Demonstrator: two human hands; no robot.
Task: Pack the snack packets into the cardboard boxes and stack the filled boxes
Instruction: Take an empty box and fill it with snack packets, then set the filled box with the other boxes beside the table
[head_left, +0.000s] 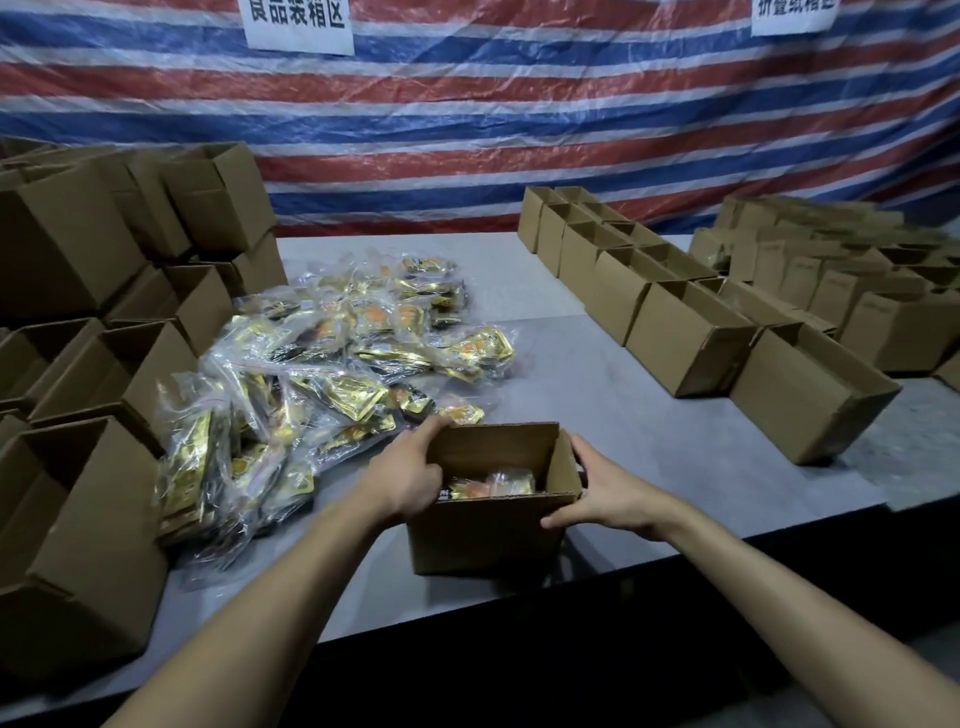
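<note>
An open cardboard box (485, 535) stands near the front edge of the grey table (613, 415), with gold and orange snack packets (491, 486) inside it. My left hand (410, 473) grips the box's left wall, fingers curled over the rim. On the other side, my right hand (605, 493) holds the box's right wall, thumb at the front corner. A large pile of snack packets in clear bags (322, 374) lies just left of and behind the box.
Stacked cardboard boxes (78, 364) fill the left side of the table. A row of open boxes (691, 332) runs diagonally at the right, with more boxes (857, 280) behind. A striped tarp (467, 130) hangs at the back. The table's front edge is close.
</note>
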